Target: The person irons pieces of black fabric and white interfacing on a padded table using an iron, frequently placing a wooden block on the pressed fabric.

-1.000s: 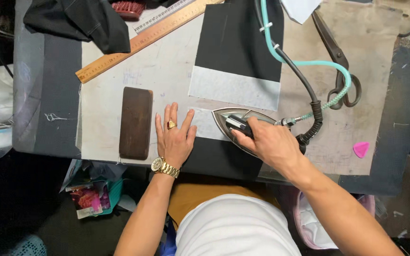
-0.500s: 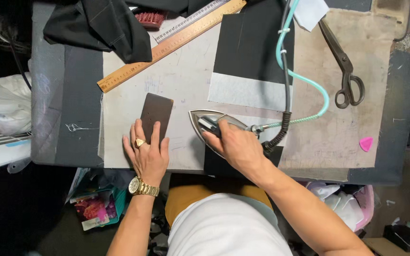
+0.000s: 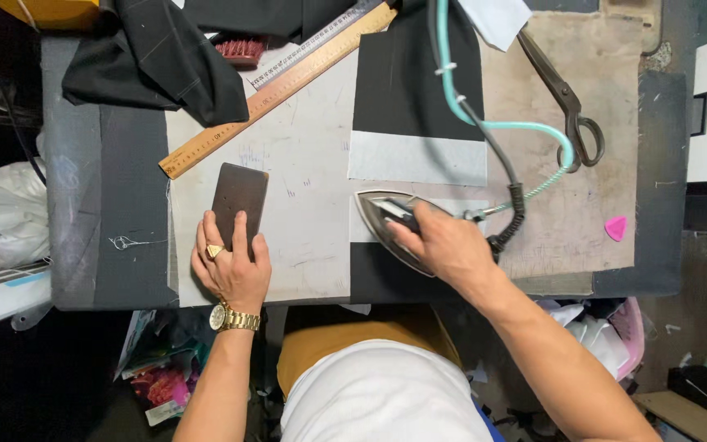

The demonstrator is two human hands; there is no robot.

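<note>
1. Right hand (image 3: 443, 245): fingers wrapped tight round the handle of the iron (image 3: 394, 225), wrist leading off toward 5 o'clock.
2. Iron: metal body, pointed nose toward 9 o'clock, lying flat on a strip of white interfacing (image 3: 416, 158) and black cloth (image 3: 419, 74) near the front edge of the table (image 3: 100, 205).
3. Left hand (image 3: 229, 262): laid palm down, fingers slightly spread, fingertips resting on the lower end of a dark brown block (image 3: 239, 196); gold ring and gold wristwatch worn. It clasps nothing.
4. Dark brown block: rectangular, lying flat on the pale pressing sheet (image 3: 304, 180), at 9 o'clock from the iron, well apart from it.
5. Hose and cord (image 3: 484, 123): teal tube and black cable, running from the iron's rear up toward 12 o'clock.
6. Wooden ruler (image 3: 280, 86): lying diagonally, at 12 o'clock from the block.
7. Scissors (image 3: 566, 102): at 2 o'clock from the iron, on the brown board.
8. Pink chalk piece (image 3: 615, 227): at 3 o'clock from the iron.
</note>
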